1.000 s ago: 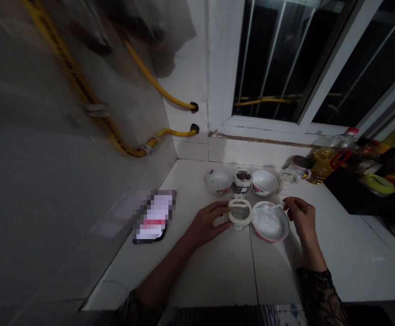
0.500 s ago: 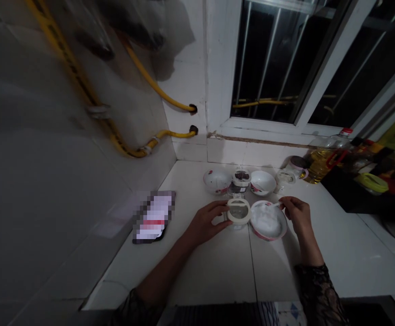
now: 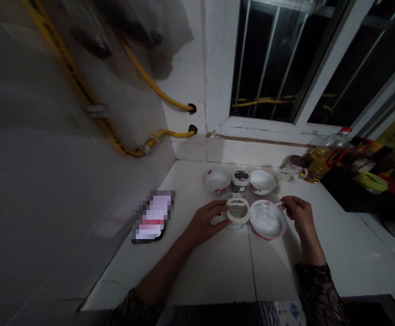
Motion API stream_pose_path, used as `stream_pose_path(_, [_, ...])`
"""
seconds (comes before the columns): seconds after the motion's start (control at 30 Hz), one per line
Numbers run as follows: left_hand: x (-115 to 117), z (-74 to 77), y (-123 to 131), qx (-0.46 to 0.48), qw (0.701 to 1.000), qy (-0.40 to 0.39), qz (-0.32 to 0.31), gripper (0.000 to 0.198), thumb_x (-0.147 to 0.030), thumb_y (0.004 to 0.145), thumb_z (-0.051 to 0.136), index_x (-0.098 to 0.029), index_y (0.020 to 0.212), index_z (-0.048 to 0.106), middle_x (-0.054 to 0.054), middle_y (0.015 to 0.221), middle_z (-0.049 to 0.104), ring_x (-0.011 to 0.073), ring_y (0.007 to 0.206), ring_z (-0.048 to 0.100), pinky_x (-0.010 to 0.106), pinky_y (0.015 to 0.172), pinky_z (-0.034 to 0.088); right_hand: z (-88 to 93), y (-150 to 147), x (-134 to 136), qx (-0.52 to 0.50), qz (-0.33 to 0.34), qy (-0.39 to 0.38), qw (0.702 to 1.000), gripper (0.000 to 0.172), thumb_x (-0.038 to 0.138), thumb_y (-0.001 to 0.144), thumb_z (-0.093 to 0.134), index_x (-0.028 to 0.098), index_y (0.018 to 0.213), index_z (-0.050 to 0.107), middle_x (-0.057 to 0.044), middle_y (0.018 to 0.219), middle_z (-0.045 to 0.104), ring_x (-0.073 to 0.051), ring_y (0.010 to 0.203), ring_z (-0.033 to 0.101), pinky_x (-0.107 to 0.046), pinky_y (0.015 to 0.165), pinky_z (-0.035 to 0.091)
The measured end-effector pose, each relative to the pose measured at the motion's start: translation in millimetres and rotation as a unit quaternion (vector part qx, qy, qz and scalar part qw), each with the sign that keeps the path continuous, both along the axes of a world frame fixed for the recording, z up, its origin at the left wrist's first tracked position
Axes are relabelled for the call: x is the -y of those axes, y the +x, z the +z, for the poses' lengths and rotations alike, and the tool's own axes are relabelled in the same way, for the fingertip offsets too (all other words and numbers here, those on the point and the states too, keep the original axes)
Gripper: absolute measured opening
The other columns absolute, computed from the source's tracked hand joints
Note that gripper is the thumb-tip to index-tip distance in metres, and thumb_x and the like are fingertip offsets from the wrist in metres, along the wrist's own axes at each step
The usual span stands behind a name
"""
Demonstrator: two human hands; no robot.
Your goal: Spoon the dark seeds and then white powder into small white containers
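My left hand [image 3: 211,220] grips the near side of a clear jar with a white rim [image 3: 238,220], thumb and fingers around it. Just right of the jar stands a bowl of white powder or grains [image 3: 268,221]. My right hand [image 3: 298,213] pinches the handle of a small white spoon [image 3: 279,203] at the bowl's far right rim; the spoon's scoop end is hard to make out. Behind the jar is a second jar with dark contents [image 3: 240,177]. A bowl [image 3: 216,181] sits to its left and another white bowl [image 3: 263,182] to its right.
A phone [image 3: 154,216] lies on the white tiled counter [image 3: 214,271] at left. Toward the right stand a glass jar [image 3: 285,175], an oil bottle [image 3: 319,163] and a dark rack [image 3: 340,190] of condiments. A yellow pipe [image 3: 116,140] runs along the left wall.
My right hand has shifted very slightly to the right with the spoon. The left hand stays on the jar, and the bowls stand where they were.
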State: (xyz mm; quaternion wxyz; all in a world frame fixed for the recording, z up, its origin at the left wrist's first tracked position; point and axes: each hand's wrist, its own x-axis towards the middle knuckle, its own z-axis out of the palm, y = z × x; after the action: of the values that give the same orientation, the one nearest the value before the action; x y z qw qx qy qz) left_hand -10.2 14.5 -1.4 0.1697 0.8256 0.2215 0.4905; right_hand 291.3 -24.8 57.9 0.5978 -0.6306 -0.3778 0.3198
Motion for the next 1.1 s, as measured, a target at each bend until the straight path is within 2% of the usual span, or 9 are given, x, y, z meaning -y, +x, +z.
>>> stream_pose_path(0.4, [-0.3, -0.4, 0.1, 0.003, 1.000, 0.008, -0.004, 0.025, -0.032, 0.091, 0.068, -0.019, 0.112, 0.065, 0.014, 0.120, 0.070, 0.0200, 0.098, 0.073, 0.029, 0.070, 0.065, 2.9, -0.7, 0.3, -0.038, -0.020, 0.007, 0.999, 0.024, 0.038, 0.050, 0.076, 0.016, 0.057, 0.068, 0.001, 0.042, 0.057, -0.006, 0.031, 0.034, -0.023, 0.033, 0.019])
stream_pose_path(0.53, [-0.4, -0.7, 0.2, 0.001, 1.000, 0.009, -0.003, 0.024, -0.033, 0.092, 0.068, -0.019, 0.112, 0.064, 0.013, 0.120, 0.070, 0.0200, 0.099, 0.073, 0.029, 0.071, 0.066, 9.5, -6.8, 1.8, -0.056, -0.014, 0.036, 0.998, 0.026, 0.039, 0.053, 0.078, 0.016, 0.059, 0.068, 0.001, 0.045, 0.058, -0.007, 0.033, 0.037, -0.023, 0.034, 0.022])
stream_pose_path(0.63, [-0.7, -0.6, 0.3, 0.002, 1.000, 0.016, -0.001, 0.024, -0.033, 0.091, 0.068, -0.019, 0.110, 0.065, 0.014, 0.119, 0.070, 0.0201, 0.098, 0.073, 0.028, 0.070, 0.066, 14.8, -23.0, 5.3, -0.052, 0.008, 0.085, 0.995, 0.028, 0.043, 0.061, 0.078, 0.017, 0.065, 0.068, 0.001, 0.048, 0.059, -0.008, 0.034, 0.040, -0.023, 0.036, 0.028])
stream_pose_path(0.7, [-0.7, -0.1, 0.2, -0.001, 1.000, 0.015, 0.000, 0.024, -0.033, 0.091, 0.068, -0.019, 0.111, 0.065, 0.014, 0.120, 0.070, 0.0200, 0.099, 0.073, 0.028, 0.070, 0.066, 16.2, -38.2, 9.5, -0.014, 0.021, 0.133, 0.991, 0.029, 0.046, 0.070, 0.075, 0.018, 0.071, 0.068, 0.002, 0.051, 0.060, -0.008, 0.036, 0.042, -0.023, 0.038, 0.033])
stream_pose_path(0.77, [-0.4, 0.5, 0.0, -0.005, 1.000, 0.015, 0.001, 0.024, -0.033, 0.091, 0.068, -0.018, 0.111, 0.065, 0.014, 0.121, 0.070, 0.0197, 0.099, 0.073, 0.028, 0.072, 0.066, 15.1, -53.6, 14.8, 0.076, 0.050, 0.177, 0.980, 0.028, 0.046, 0.081, 0.068, 0.019, 0.078, 0.069, 0.001, 0.056, 0.063, -0.010, 0.039, 0.048, -0.024, 0.043, 0.041])
stream_pose_path(0.87, [0.0, 1.3, -0.2, -0.009, 1.000, 0.013, 0.001, 0.024, -0.033, 0.092, 0.067, -0.018, 0.112, 0.065, 0.014, 0.121, 0.069, 0.0196, 0.099, 0.072, 0.028, 0.073, 0.065, 10.9, -68.9, 21.4, 0.259, 0.163, 0.229, 0.924, 0.024, 0.040, 0.090, 0.061, 0.021, 0.081, 0.072, -0.003, 0.066, 0.070, -0.014, 0.050, 0.059, -0.027, 0.053, 0.050])
stream_pose_path(0.93, [0.1, 1.3, -0.2, -0.011, 1.000, 0.012, 0.003, 0.024, -0.033, 0.092, 0.067, -0.018, 0.112, 0.064, 0.014, 0.120, 0.070, 0.0196, 0.100, 0.072, 0.029, 0.073, 0.065, 8.7, -69.1, 23.2, 0.322, 0.198, 0.248, 0.892, 0.023, 0.036, 0.092, 0.058, 0.022, 0.081, 0.072, -0.004, 0.070, 0.071, -0.015, 0.055, 0.062, -0.027, 0.057, 0.052])
stream_pose_path(0.97, [0.1, 1.2, -0.1, -0.011, 1.000, 0.015, 0.003, 0.025, -0.034, 0.092, 0.067, -0.019, 0.112, 0.064, 0.014, 0.120, 0.070, 0.0196, 0.100, 0.072, 0.029, 0.073, 0.065, 8.3, -65.5, 23.3, 0.326, 0.183, 0.249, 0.894, 0.022, 0.035, 0.093, 0.057, 0.022, 0.082, 0.072, -0.003, 0.070, 0.071, -0.015, 0.054, 0.062, -0.027, 0.056, 0.052])
stream_pose_path(1.1, [-0.2, 0.4, 0.2, -0.004, 1.000, 0.020, 0.003, 0.024, -0.034, 0.093, 0.066, -0.018, 0.111, 0.065, 0.014, 0.119, 0.070, 0.0196, 0.098, 0.073, 0.028, 0.071, 0.065, 10.0, -33.7, 20.1, 0.258, 0.027, 0.186, 0.948, 0.028, 0.045, 0.092, 0.057, 0.020, 0.084, 0.068, 0.001, 0.060, 0.062, -0.012, 0.045, 0.053, -0.024, 0.047, 0.045])
